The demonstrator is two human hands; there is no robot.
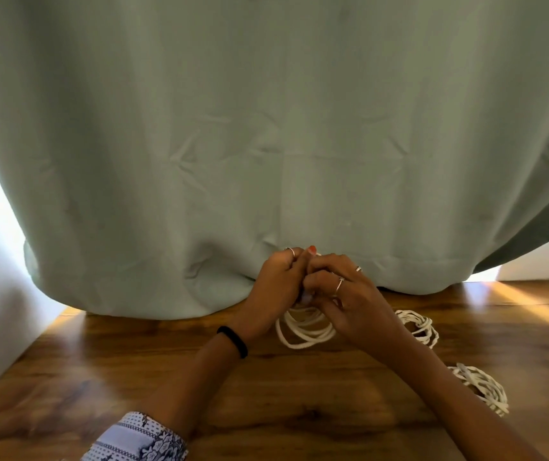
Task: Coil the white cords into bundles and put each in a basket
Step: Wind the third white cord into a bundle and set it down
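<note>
White cord (pixel 306 327) hangs in loops under both hands, above the wooden table (pixel 133 361). The left hand (pixel 274 281) grips the top of the coil; the right hand (pixel 343 294) pinches it alongside. Two woven baskets (pixel 421 327) (pixel 481 389) lie to the right. Best to keep the loops even and clamp them firmly while wrapping the tail round.

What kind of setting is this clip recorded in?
Likely a room in a home, at a window. A wooden table stands against a sage-green curtain with daylight at its edges, and both hands hold a white cord bundle over it.
</note>
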